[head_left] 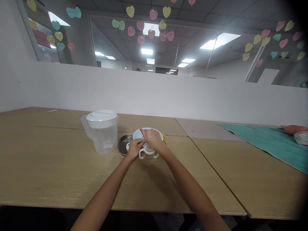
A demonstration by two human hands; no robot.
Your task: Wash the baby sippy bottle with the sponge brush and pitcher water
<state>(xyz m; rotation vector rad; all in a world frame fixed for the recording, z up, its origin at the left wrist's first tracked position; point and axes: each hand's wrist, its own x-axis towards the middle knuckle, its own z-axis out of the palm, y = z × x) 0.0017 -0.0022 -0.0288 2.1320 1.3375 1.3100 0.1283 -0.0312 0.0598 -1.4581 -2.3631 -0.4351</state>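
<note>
My left hand (135,148) and my right hand (152,139) meet above the table, fingers closed together around a small pale piece that they mostly hide. Just below them stands a clear baby bottle (148,159) with two white side handles and red print, upright, its threaded neck uncovered. A white plate (137,133) lies behind my hands, partly covered by them. Left of my left hand is a round metal tray (122,145), with a clear dome-shaped cap (130,137) and a small white part (127,146) at its right side.
A clear plastic pitcher (105,136) with a white lid stands left of the tray. Something yellow (164,138) shows behind the plate. A green cloth (262,141) with a reddish item (295,129) lies far right. A white wall (144,93) with windows rises behind the table.
</note>
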